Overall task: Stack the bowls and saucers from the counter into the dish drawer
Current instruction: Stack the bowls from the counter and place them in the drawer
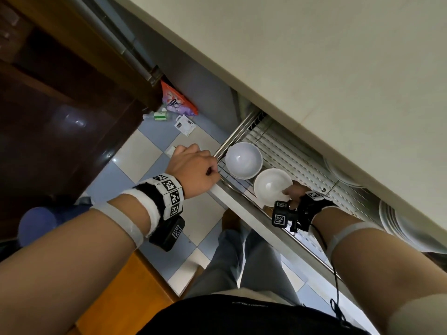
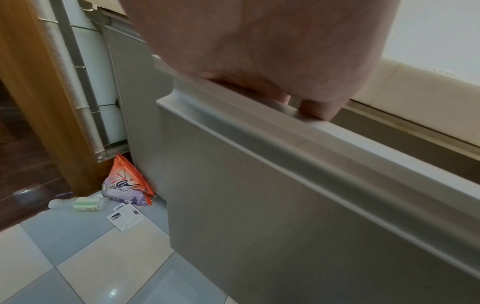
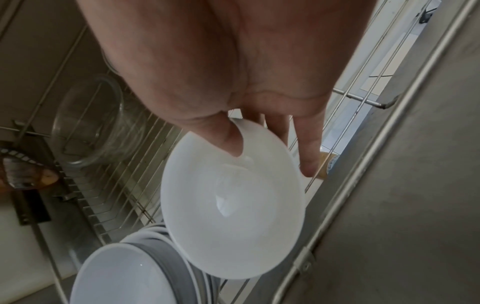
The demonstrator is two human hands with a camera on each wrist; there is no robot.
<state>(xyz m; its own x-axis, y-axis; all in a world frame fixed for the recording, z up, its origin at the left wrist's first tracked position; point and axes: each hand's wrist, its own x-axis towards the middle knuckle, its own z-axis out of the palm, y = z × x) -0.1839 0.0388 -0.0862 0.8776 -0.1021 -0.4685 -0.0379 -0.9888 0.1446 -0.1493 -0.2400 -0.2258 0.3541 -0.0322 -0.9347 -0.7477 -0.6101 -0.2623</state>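
Note:
My right hand (image 1: 294,193) pinches the rim of a white bowl (image 1: 272,186), thumb inside and fingers (image 3: 307,150) under it, holding it just above the wire rack (image 1: 285,153) of the pulled-out dish drawer. The same bowl (image 3: 233,205) fills the right wrist view. A second white bowl (image 1: 243,159) sits in the rack beside it, at the drawer's left end. My left hand (image 1: 193,169) grips the top edge of the drawer front (image 2: 298,205), fingers (image 2: 317,111) curled over it.
White plates (image 1: 396,221) stand on edge in the rack to the right, under the counter (image 1: 314,56). A clear glass bowl (image 3: 88,123) sits deeper in the rack. An orange bag (image 2: 127,183), a bottle (image 2: 83,203) and a card lie on the tiled floor.

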